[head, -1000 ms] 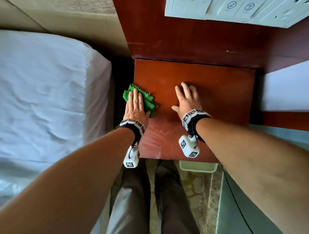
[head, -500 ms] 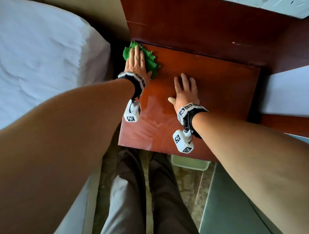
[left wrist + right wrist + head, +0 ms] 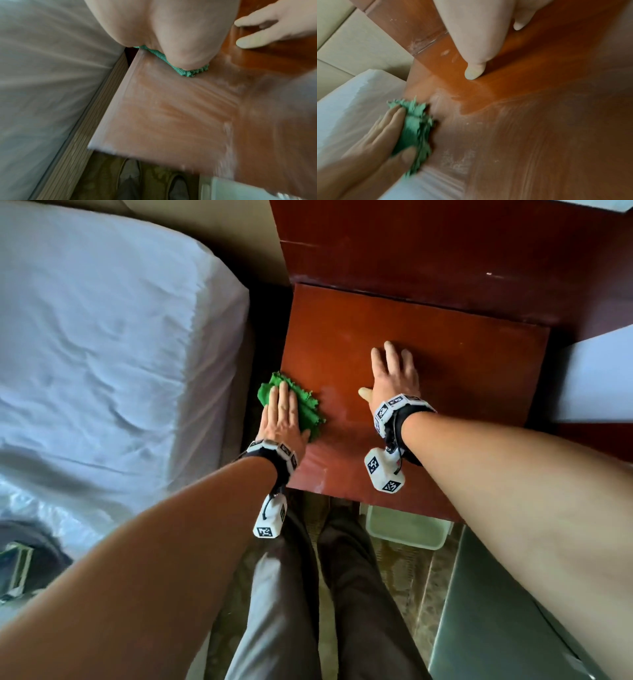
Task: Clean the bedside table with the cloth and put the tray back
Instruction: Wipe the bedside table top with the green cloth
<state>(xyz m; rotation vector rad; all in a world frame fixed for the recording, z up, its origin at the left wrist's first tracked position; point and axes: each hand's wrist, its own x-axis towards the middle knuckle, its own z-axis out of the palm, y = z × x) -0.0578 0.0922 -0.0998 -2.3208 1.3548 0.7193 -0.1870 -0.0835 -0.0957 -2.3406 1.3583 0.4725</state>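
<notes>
A crumpled green cloth [image 3: 306, 407] lies at the left edge of the red-brown bedside table [image 3: 462, 364], about halfway along it. My left hand [image 3: 279, 402] presses flat on the cloth with straight fingers. The right wrist view shows those fingers and the thumb lying on top of the cloth [image 3: 412, 129]. In the left wrist view only the cloth's fringe [image 3: 188, 73] shows under the palm. My right hand [image 3: 394, 368] rests flat on the middle of the tabletop, fingers spread. A pale tray [image 3: 406, 527] sits on the floor under the table's front edge.
A bed with a white sheet [image 3: 102, 354] runs close along the table's left side, with a narrow dark gap between. A dark wooden headboard panel [image 3: 428, 251] rises behind the table. My legs [image 3: 291, 594] stand at the front edge. Pale wipe streaks [image 3: 457, 162] mark the tabletop.
My left hand slid the cloth up to the back left corner, then back along the left edge to the middle. The right hand stayed flat on the table.
</notes>
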